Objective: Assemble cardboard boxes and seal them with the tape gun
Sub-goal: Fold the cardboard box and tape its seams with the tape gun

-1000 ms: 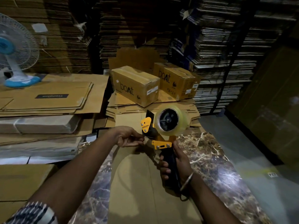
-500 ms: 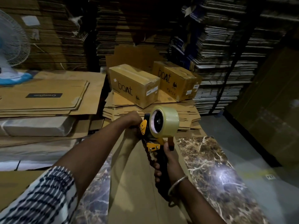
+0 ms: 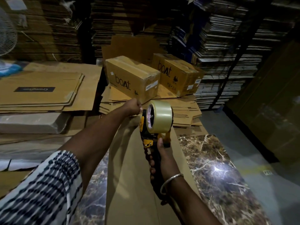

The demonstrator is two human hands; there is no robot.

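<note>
The right hand [image 3: 159,153] is wrapped round the black handle of the tape gun [image 3: 155,125], holding it upright above a flat cardboard sheet [image 3: 129,184] that lies on the marble desk [image 3: 215,168]. The sheet's long axis runs straight away from the person, and the gun stands over its far half. The left hand [image 3: 134,107] is a closed fist just left of the gun's yellow front guard, level with the clear roll; it seems to be pinching the tape's free end, but the strip is transparent and the fingertips face away, so I cannot tell for sure. The hands are near each other, the left higher and farther out, the right lower on the grip. Judging by this, the tape is being drawn out before any sealing, and the sheet is not yet folded into a box. Both hands are nearly over the sheet, the right one nearer its centre line. Beyond the gun, two sealed boxes [image 3: 133,78] sit on a heap of flat cartons. The gun's blade and roller are hidden behind the roll and guard, and the sheet's near end is cut off by the frame.
</note>
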